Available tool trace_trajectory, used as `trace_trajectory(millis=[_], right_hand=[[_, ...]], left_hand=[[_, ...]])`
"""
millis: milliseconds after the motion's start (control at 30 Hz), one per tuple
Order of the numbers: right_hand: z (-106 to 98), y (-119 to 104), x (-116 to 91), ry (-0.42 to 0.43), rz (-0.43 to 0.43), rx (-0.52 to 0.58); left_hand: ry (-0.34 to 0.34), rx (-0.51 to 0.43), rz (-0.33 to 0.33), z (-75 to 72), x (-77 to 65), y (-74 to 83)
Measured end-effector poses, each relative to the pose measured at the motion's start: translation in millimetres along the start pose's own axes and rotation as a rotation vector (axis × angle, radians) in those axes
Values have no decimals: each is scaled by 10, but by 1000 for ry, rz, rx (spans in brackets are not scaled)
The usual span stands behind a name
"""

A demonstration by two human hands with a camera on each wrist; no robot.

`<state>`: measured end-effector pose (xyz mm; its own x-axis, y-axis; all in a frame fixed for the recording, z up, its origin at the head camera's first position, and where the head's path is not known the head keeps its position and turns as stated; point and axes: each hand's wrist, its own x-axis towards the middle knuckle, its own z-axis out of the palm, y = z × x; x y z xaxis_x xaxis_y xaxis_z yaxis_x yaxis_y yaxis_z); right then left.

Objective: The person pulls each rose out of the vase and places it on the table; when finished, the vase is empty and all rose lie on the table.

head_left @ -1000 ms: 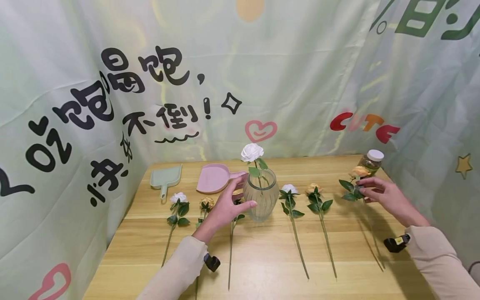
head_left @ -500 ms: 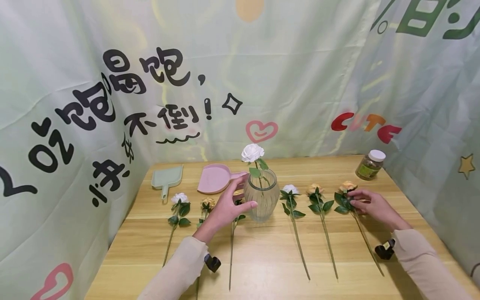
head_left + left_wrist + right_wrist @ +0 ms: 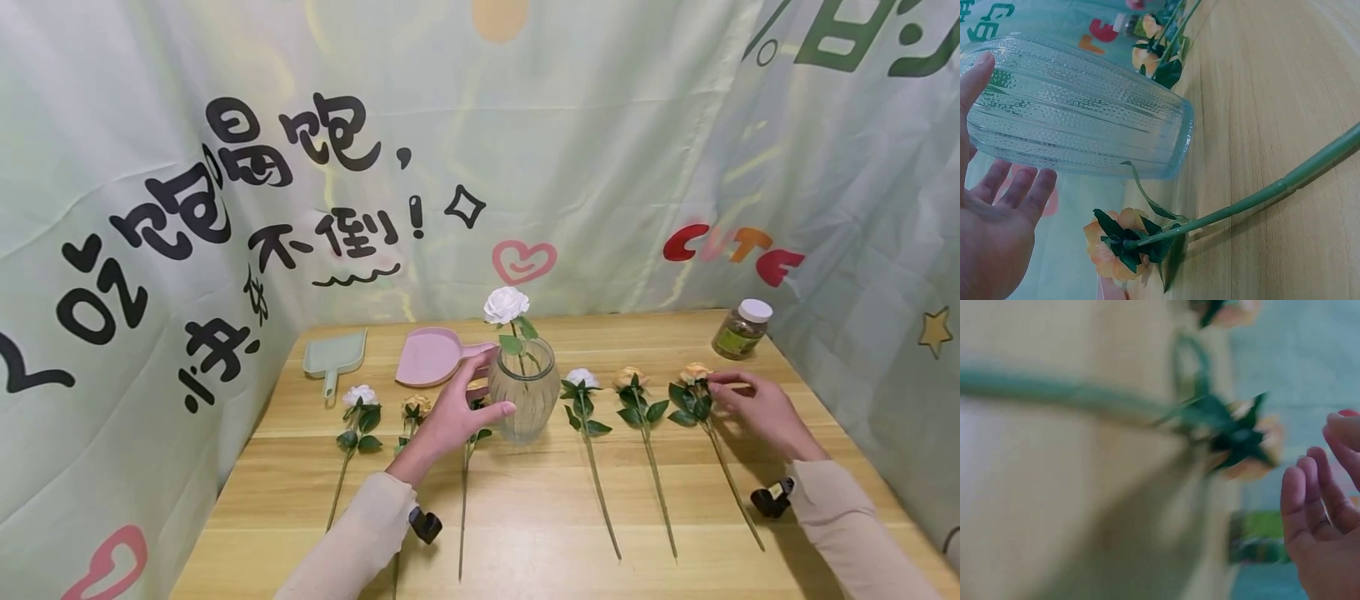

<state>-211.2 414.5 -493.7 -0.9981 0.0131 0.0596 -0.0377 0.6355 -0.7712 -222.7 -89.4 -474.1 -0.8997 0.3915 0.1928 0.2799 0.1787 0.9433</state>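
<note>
A ribbed clear glass vase (image 3: 528, 412) stands upright in the middle of the table, a white rose (image 3: 506, 306) in it. My left hand (image 3: 448, 417) holds the vase from its left side, thumb in front and fingers towards the back. In the left wrist view the thumb overlaps the vase (image 3: 1079, 106), and a peach rose (image 3: 1099, 247) lies just below it. On the right, my right hand (image 3: 761, 408) hovers by the head of a peach rose (image 3: 697, 372) lying on the table. In the right wrist view its fingers (image 3: 1294, 506) are apart from the rose, holding nothing.
A white rose (image 3: 581, 379) and a peach rose (image 3: 632, 377) lie right of the vase; more roses, including a white one (image 3: 361, 396), lie left. Behind are a green dustpan (image 3: 335, 354), a pink dustpan (image 3: 429, 357) and a white-lidded jar (image 3: 741, 333). Printed cloth hangs around the table.
My right hand has lowered the peach rose onto the table beside the other roses, let it go and drawn slightly away. My left hand has stayed at the vase.
</note>
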Motion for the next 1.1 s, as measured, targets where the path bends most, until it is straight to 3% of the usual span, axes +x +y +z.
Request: trace_trajectory(millis=[133, 267, 467, 633, 733, 867, 1000, 1100], right_hand=[[-75, -300, 68, 81, -87, 36], [39, -802, 138, 76, -181, 122], [597, -1626, 183, -154, -288, 257], [951, -2082, 241, -323, -369, 310], [1090, -2254, 311, -401, -392, 289], [1215, -2365, 397, -435, -407, 229], [1292, -2426, 450, -413, -441, 220], [1284, -2437, 467, -332, -455, 279]], left_hand=[[-3, -7, -4, 1, 2, 7], [-5, -16, 2, -1, -4, 12], [-5, -13, 6, 1, -10, 0], [-7, -15, 11, -2, -2, -12], [-11, -11, 14, -9, -2, -13], [-14, 3, 9, -14, -6, -5], [-16, 11, 17, -6, -3, -3], [-16, 9, 20, -5, -5, 1]])
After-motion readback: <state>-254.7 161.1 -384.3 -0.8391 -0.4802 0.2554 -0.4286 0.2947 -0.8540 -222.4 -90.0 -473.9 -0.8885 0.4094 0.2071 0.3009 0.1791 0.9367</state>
